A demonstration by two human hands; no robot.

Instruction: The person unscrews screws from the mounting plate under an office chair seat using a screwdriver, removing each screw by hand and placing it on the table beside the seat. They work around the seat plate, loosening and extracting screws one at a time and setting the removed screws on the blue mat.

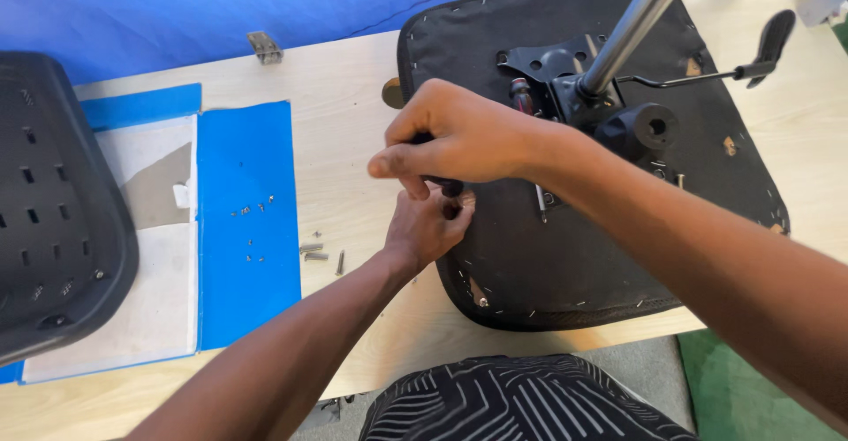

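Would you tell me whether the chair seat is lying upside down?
Upside down: the chair seat shows its stapled underside, and the metal column points upward.

Bright, even daylight-like lighting across pale wooden surface [353, 140]; colours saturated, blue backdrop [221, 3] vivid. Soft, short shadows under right hand [459, 136] and left hand [428, 224], falling toward lower left. Sharp glare streak along chrome column [627, 39]. Black seat underside [565, 255] holding detail, not crushed. Mid-frame sharp: small screws [314, 251] crisp. Near forearms slightly soft at bottom edge. Mild wide-angle bowing at edges, dark perforated backrest [53, 202] stretched at left.
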